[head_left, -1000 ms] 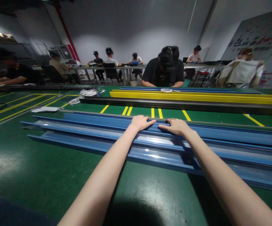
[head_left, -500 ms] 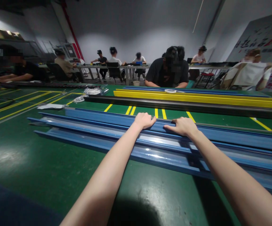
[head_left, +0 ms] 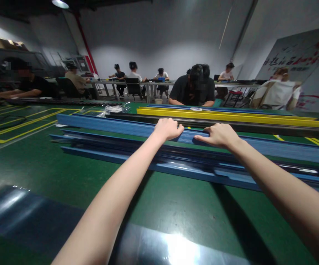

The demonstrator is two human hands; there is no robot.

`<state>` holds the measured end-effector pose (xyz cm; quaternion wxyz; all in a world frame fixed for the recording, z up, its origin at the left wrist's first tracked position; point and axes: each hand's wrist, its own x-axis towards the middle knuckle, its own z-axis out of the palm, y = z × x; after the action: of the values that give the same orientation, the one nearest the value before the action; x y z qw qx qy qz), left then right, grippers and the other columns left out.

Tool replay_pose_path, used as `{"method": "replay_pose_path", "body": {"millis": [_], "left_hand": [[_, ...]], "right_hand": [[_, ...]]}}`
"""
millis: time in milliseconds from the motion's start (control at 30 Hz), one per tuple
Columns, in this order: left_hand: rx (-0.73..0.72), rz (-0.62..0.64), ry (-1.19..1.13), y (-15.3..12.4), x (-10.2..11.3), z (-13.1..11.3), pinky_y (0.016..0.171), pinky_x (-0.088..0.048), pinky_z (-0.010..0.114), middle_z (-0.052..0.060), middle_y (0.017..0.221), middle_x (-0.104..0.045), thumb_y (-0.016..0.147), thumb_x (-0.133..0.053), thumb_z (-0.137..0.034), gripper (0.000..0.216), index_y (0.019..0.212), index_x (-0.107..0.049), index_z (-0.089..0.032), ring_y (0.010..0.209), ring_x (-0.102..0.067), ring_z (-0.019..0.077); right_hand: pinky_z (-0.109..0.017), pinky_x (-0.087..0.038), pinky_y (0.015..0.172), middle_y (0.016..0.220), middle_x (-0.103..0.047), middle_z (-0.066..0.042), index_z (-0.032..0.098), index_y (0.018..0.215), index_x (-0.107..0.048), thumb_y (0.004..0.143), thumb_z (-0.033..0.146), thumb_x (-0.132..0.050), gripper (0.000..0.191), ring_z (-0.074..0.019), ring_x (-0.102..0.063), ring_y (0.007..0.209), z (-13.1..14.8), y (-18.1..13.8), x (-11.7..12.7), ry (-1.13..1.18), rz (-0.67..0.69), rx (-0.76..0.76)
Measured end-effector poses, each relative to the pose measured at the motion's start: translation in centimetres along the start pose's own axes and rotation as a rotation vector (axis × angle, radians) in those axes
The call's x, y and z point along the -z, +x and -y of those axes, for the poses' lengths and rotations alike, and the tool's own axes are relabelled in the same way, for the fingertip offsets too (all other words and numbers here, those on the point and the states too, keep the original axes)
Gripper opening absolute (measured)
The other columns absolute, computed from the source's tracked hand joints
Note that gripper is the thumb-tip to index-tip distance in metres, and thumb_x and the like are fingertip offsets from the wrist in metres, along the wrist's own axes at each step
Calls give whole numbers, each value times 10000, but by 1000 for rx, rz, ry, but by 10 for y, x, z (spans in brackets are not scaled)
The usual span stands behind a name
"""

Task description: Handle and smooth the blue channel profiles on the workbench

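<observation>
My left hand (head_left: 168, 129) and my right hand (head_left: 219, 134) both grip the top edge of a long blue rail (head_left: 115, 126), fingers curled over its far side. The rail is raised off the green floor mat (head_left: 51, 173) and runs from far left to far right. Under it lie other long blue rails (head_left: 137, 162), stacked side by side. My two bare forearms reach forward from the bottom of the view.
Beyond the blue rails lie a black rail (head_left: 259, 129) and a yellow rail (head_left: 225, 117). A person in black (head_left: 192, 88) sits bent over right behind them. Other people sit at tables further back and at the left. Clear plastic wrap (head_left: 115, 109) lies at the left.
Both hands have closed on the far blue rail and lifted it up off the mat; it now stands higher than the other rails. The view has dropped lower.
</observation>
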<state>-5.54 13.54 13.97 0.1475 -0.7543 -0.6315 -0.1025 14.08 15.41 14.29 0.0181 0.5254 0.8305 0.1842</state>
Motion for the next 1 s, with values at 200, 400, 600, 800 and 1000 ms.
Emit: {"method": "replay_pose_path", "body": {"millis": [200,400,600,800,1000], "left_hand": [[-1,49,-10,-52,12,-4,740,-447,330,141,874,-667,858,-215,-436,582,883,-695,-109,861,-616,255],[-43,95,-25,-109,7,-11,729,-455,327,133,837,-678,863,-215,-339,533,842,-705,-130,835,-629,246],[-63,129,-41,-145,1,-12,724,-457,353,134,838,-677,860,-220,-331,522,812,-707,-149,828,-631,259],[-67,136,-19,-159,-9,-7,710,-459,354,126,827,-678,852,-237,-318,490,824,-695,-147,809,-635,256],[-96,103,3,-164,-19,-1,666,-459,332,118,821,-678,848,-238,-301,466,828,-676,-143,778,-640,245]], "right_hand": [[-325,-387,620,744,-660,-178,131,809,-697,700,782,-142,862,-281,-615,739,21,-42,21,-21,61,60],[-327,-397,611,727,-658,-184,130,780,-692,684,795,-132,875,-281,-621,711,47,-86,18,-18,102,96],[-322,-403,594,714,-660,-178,134,754,-689,671,807,-124,883,-276,-624,686,69,-114,9,21,116,86],[-315,-407,587,714,-663,-168,138,764,-689,677,800,-175,842,-273,-628,694,87,-125,-2,58,108,59],[-314,-404,574,730,-663,-172,140,778,-679,675,802,-170,841,-280,-634,703,100,-130,-15,90,90,21]]}}
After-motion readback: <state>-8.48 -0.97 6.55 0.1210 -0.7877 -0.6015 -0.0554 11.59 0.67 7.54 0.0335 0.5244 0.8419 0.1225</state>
